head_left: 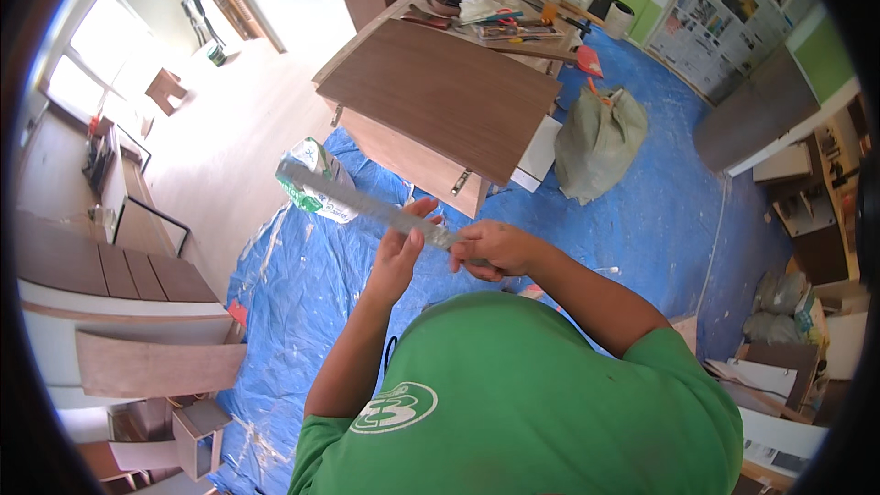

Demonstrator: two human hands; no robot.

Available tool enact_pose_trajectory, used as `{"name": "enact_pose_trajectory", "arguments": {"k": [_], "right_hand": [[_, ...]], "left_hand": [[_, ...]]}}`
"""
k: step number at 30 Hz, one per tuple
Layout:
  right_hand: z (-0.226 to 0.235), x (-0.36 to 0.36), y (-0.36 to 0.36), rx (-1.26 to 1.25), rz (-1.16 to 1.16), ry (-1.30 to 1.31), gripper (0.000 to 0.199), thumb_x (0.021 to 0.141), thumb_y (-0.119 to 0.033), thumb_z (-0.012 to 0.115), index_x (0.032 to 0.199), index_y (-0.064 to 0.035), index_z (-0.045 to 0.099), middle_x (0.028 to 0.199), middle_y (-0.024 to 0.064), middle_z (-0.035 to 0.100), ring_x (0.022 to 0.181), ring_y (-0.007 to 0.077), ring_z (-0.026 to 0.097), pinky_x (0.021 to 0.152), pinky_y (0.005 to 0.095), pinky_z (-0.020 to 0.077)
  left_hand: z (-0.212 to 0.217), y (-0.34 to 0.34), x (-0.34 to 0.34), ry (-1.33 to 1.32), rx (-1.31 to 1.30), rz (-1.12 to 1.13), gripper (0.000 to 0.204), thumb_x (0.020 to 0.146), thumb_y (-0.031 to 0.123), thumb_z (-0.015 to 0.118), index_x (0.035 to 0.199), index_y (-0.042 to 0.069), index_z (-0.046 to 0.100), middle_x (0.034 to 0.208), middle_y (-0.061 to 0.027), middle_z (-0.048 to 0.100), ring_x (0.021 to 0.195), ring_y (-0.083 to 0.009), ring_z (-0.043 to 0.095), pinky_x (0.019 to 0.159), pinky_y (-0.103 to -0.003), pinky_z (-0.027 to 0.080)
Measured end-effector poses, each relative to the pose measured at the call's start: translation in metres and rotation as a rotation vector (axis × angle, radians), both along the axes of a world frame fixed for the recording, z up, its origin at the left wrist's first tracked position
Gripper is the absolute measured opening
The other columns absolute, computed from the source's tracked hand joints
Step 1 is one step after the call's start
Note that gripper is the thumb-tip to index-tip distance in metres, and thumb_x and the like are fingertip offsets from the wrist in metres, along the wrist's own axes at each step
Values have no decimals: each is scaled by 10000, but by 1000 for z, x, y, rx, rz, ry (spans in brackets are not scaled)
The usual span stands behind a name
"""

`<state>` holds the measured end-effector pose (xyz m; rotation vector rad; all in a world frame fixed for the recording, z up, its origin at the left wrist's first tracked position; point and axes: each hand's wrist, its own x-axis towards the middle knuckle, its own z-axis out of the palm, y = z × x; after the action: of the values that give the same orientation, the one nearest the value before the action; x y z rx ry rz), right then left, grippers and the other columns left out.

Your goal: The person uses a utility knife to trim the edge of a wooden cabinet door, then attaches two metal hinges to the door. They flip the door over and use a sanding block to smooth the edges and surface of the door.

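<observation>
In both hands I hold a long, narrow grey strip (353, 202), slanting up to the left in front of my chest. It looks like metal and is slightly blurred, so its exact kind is unclear. My right hand (498, 248) is closed round its lower right end. My left hand (396, 259) has the thumb in front of the strip and fingers behind it, a little farther along. The strip's far end passes over a white and green plastic sack (314, 165). Beyond my hands stands a wooden cabinet (440, 92) with a brown panel on top and metal hinges along its near edge.
A blue tarp (302, 302) covers the floor. Right of the cabinet sits a tied, greyish-green bag (600, 142). Behind it, a worktable (403, 5) carries tools and bottles. Wooden boards (160, 362) lie at the left, and a small stool (165, 90) stands farther off.
</observation>
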<state>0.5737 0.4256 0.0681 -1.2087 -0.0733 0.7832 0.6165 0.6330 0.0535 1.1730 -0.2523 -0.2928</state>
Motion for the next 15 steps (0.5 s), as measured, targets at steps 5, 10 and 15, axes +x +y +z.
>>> {"name": "enact_pose_trajectory", "arguments": {"k": [5, 10, 15], "right_hand": [[-113, -19, -38, -422, -248, -702, 233, 953, -284, 697, 1007, -57, 682, 714, 86, 632, 623, 212, 620, 585, 359, 492], [-233, -126, -135, -1129, -269, -108, 220, 915, -253, 715, 813, -60, 740, 776, 117, 708, 701, 273, 684, 685, 433, 540], [-236, -205, -176, -826, -203, 455, 275, 915, -294, 738, 1059, -62, 772, 797, 119, 704, 577, 219, 645, 586, 369, 522]], "left_hand": [[-14, -29, 11, -27, 204, -31, 336, 1108, 221, 412, 1093, -37, 627, 1119, -231, 717, 1099, -301, 685, 1012, -434, 509], [-33, -26, 6, -126, 641, 90, 377, 1107, 233, 426, 998, -29, 674, 1007, -162, 750, 863, -174, 641, 837, -336, 489], [-48, -64, -8, -138, 887, 62, 411, 1086, 324, 497, 988, -9, 716, 769, -85, 737, 675, -134, 545, 660, -325, 438]]}}
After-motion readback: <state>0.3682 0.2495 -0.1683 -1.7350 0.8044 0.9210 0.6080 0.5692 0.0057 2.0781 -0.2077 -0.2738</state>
